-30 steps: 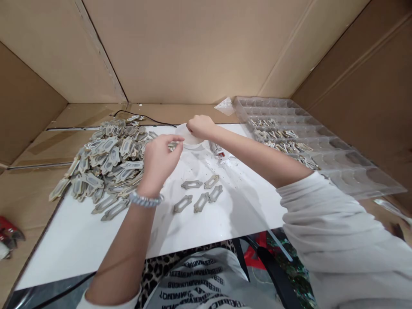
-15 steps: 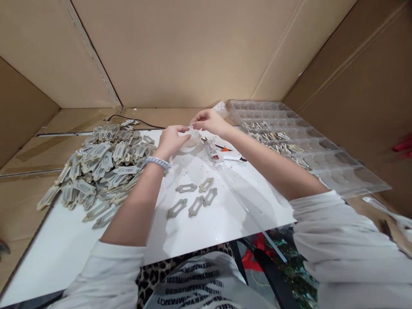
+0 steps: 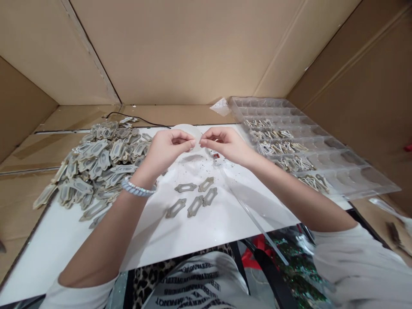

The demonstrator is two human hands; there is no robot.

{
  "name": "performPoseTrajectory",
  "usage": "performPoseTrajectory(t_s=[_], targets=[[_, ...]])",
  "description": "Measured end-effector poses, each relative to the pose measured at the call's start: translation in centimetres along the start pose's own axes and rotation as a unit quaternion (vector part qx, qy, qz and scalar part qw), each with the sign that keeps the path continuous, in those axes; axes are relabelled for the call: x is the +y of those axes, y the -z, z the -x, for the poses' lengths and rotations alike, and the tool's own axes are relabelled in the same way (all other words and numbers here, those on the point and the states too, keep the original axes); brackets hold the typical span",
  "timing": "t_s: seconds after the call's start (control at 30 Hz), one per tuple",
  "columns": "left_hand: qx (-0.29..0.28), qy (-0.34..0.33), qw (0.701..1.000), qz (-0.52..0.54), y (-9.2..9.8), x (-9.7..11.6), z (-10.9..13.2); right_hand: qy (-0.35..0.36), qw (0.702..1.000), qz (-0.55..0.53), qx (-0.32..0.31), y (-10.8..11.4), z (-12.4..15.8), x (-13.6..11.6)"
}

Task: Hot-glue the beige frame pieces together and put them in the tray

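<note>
My left hand (image 3: 174,146), with a braided bracelet at its wrist, is closed in a pinch over the white tabletop. Facing it a small gap away, my right hand (image 3: 222,143) pinches too. Whatever the fingertips hold is too small to make out. Behind my hands shows a round whitish thing (image 3: 187,128), partly covered by them. A small white packet or tube with red print (image 3: 215,154) lies under my right hand, mostly hidden. Nearer to me, several flat grey frame-shaped pieces (image 3: 195,206) with open centres lie on the white table (image 3: 193,234).
A big heap of similar grey pieces (image 3: 99,159) covers the table's left side. On the right sits a clear compartment tray (image 3: 347,171), several compartments holding small metallic pieces (image 3: 283,148). A clear strip (image 3: 254,219) overhangs the front edge. Cardboard walls (image 3: 193,51) surround the table.
Both hands have come down toward me, and their fingers have closed into pinches. My right hand has shifted rightward, uncovering the round whitish thing between them. The view has shifted slightly.
</note>
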State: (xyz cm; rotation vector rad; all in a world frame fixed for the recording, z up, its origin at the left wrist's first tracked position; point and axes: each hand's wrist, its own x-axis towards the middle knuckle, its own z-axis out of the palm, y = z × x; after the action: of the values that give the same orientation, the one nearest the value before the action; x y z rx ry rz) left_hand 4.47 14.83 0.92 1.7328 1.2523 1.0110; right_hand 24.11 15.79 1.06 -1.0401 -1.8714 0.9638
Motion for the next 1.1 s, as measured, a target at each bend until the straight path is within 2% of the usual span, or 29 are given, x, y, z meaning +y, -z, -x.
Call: performPoseTrajectory(t_s=[0.1, 0.2, 0.27, 0.4, 0.63, 0.87, 1.1], targets=[[-0.027, 0.026, 0.998, -0.059, 1.1, -0.8, 0.0, -0.006, 0.987, 0.157, 0.005, 0.2, -1.8, 0.9], [-0.11, 0.065, 0.984, -0.124, 1.6, -1.8, 0.7, 0.002, 0.928, 0.372, -0.019, 0.0, -4.4, 1.8], [-0.151, 0.082, 0.972, -0.158, 1.5, -2.4, 1.6, 0.0, 0.906, 0.422, -0.027, -0.4, -6.2, 2.3], [-0.182, 0.096, 0.959, -0.197, 0.6, -3.4, 3.7, -0.016, 0.881, 0.469, -0.057, -1.8, -9.2, 2.8], [-0.155, 0.11, 0.96, -0.207, -0.1, -4.8, 5.2, -0.029, 0.844, 0.525, -0.104, -3.8, -11.9, 3.0], [-0.119, 0.135, 0.966, -0.188, -1.1, -5.3, 5.8, -0.034, 0.828, 0.543, -0.134, -4.6, -12.6, 3.5], [-0.11, 0.151, 0.966, -0.179, -1.1, -4.9, 5.9, -0.017, 0.82, 0.555, -0.139, -4.3, -12.4, 4.4]])
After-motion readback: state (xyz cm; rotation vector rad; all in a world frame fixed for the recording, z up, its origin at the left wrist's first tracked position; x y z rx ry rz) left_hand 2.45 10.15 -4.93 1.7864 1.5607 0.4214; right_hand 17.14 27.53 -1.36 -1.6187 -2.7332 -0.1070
